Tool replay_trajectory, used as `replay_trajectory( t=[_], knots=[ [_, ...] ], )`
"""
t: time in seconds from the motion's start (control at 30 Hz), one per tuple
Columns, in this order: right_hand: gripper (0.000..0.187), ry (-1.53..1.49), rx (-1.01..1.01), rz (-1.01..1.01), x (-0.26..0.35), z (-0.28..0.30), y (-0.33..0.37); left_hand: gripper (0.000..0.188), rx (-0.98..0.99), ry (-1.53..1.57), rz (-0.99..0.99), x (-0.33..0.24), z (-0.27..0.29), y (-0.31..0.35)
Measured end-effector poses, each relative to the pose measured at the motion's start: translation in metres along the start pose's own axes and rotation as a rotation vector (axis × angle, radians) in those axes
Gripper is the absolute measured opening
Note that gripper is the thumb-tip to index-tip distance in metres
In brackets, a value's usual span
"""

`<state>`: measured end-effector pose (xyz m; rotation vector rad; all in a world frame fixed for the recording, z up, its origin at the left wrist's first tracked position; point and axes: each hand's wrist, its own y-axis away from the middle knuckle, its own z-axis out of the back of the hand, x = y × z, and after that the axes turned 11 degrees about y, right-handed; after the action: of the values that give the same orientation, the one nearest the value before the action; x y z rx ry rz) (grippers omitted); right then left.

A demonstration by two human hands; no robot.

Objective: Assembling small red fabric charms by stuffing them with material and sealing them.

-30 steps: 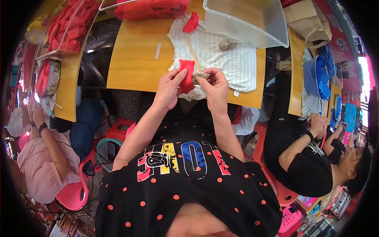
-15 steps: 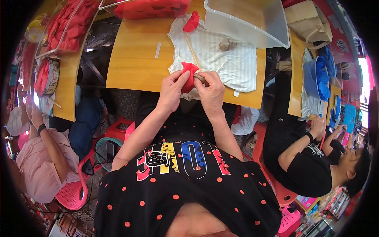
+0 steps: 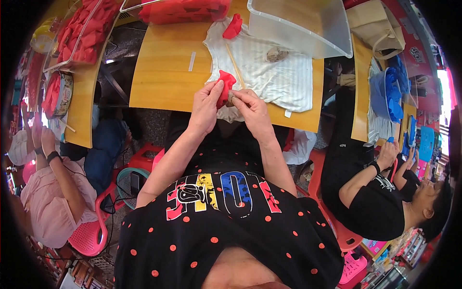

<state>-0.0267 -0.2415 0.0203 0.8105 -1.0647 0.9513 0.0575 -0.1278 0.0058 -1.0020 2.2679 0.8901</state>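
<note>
A small red cloth piece (image 3: 225,83) is pinched in my left hand (image 3: 207,107), above the near edge of the table. My right hand (image 3: 253,110) is closed at the cloth's right side, on a small greyish-brown scrap (image 3: 231,97) whose kind I cannot make out. Just beyond my hands lies a thin wooden stick (image 3: 236,65) on a white striped cloth (image 3: 288,79). Another red cloth piece (image 3: 233,26) rests at the far end of that cloth. A crumpled brownish lump (image 3: 276,54) sits to its right.
A clear plastic bin (image 3: 298,33) stands at the far right of the wooden table (image 3: 163,72). Red cloth pieces fill a container (image 3: 185,10) at the far edge. A narrow white strip (image 3: 192,61) lies on the left. People sit at tables on both sides.
Both hands have shifted slightly left with the red cloth. The cloth is turned and bunched differently, and my right fingers have moved closer to my left ones.
</note>
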Motion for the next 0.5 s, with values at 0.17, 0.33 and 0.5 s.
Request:
replay_trajectory(
  t=[0.17, 0.33, 0.5],
  knots=[
    [0.020, 0.215, 0.055, 0.113, 0.000, 0.002, -0.002, 0.027, 0.027, -0.080, -0.015, 0.001, 0.008, 0.000],
    [0.019, 0.046, -0.034, 0.082, -0.003, -0.006, 0.000, 0.027, 0.139, -0.108, 0.002, -0.003, 0.000, 0.003],
    [0.020, -0.126, -0.248, 0.051, -0.012, -0.012, 0.000, 0.028, 0.110, -0.023, 0.042, -0.006, -0.003, 0.004]
  ],
)
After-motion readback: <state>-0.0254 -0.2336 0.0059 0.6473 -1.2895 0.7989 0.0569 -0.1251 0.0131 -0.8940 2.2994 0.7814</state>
